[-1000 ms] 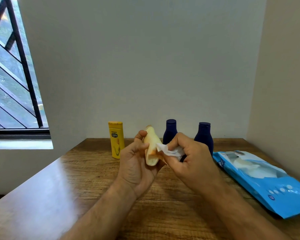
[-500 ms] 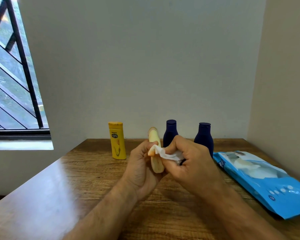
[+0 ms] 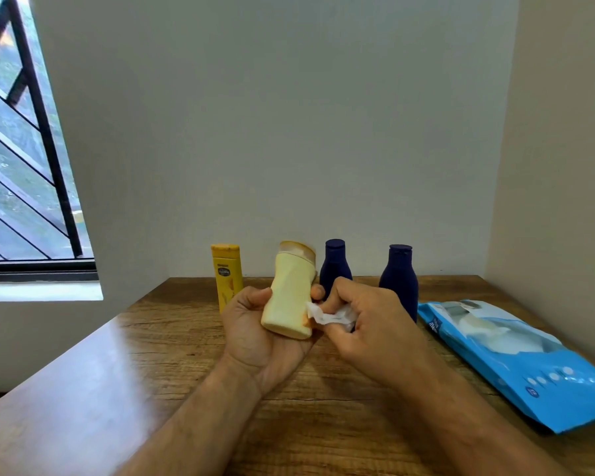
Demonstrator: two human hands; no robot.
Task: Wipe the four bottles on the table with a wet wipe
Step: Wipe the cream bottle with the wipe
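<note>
My left hand (image 3: 255,334) grips a pale cream bottle (image 3: 291,293) above the wooden table (image 3: 117,372), its broad face toward me and its cap up. My right hand (image 3: 368,324) pinches a crumpled white wet wipe (image 3: 330,316) against the bottle's lower right edge. Along the back wall stand a yellow bottle (image 3: 225,269), partly behind my left hand, and two dark blue bottles (image 3: 334,266) (image 3: 399,280), partly hidden by my right hand.
A blue wet-wipe pack (image 3: 516,355) lies at the right of the table, its flap peeled open. Walls close off the back and right sides. A barred window (image 3: 21,166) is at the left.
The left hand has turned the cream bottle from edge-on to its broad face. The right hand with the wipe has slid from the bottle's middle down to its lower right edge.
</note>
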